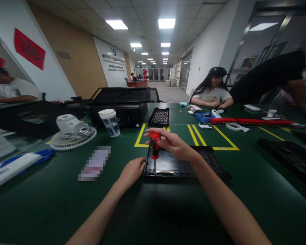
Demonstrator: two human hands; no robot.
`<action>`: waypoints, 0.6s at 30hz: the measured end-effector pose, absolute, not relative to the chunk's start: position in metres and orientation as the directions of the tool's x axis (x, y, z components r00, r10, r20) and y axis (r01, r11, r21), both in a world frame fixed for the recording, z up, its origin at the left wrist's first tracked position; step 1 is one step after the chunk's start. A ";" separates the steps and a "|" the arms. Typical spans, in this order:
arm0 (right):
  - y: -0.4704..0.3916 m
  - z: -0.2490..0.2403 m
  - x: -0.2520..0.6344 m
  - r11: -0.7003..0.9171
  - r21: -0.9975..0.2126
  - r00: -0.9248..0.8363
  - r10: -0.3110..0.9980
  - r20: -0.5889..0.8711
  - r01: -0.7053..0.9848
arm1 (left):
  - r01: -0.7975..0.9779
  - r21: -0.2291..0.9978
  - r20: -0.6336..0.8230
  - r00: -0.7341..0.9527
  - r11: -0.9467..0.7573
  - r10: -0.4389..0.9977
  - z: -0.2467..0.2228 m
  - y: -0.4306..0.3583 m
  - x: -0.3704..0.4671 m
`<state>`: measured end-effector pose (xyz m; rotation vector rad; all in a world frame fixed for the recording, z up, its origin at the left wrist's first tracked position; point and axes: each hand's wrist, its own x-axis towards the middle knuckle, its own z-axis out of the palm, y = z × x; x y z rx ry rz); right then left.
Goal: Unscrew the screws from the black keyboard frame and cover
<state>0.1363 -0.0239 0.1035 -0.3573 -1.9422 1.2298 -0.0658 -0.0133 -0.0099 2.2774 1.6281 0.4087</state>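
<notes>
Lying on the green bench (pixel 91 211), well to the left of the black tray (pixel 174 162), was a white fan (pixel 72 132). A clear cup (pixel 109 123) with a white lid stood nearer, behind the tray and to its left. The left hand (pixel 132 172) was at the tray's left edge, its fingers bent; the tips were hidden, so I could not tell if it gripped. A red and black screwdriver (pixel 155 145) stood up over the tray's left end. The right hand (pixel 173 142) had its fingers and thumb closed on the handle. The tray lay flat on the bench too. A blue box (pixel 204 117) sat behind the tray, off to the right.
</notes>
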 end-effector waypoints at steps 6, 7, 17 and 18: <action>-0.023 0.103 0.136 0.582 -0.809 -0.626 0.602 0.496 -0.081 | 0.859 0.414 0.049 0.308 -0.300 0.950 -0.011 -0.012 -0.066; -0.023 0.103 0.136 0.592 -0.803 -0.623 0.603 0.499 -0.070 | 0.860 0.414 0.047 0.309 -0.300 0.950 -0.011 -0.013 -0.066; -0.026 0.105 0.132 0.669 -0.742 -0.589 0.615 0.524 0.037 | 0.860 0.414 0.049 0.308 -0.300 0.950 -0.013 -0.012 -0.065; -0.026 0.105 0.132 0.677 -0.735 -0.585 0.614 0.530 0.045 | 0.858 0.416 0.050 0.308 -0.301 0.950 -0.014 -0.011 -0.066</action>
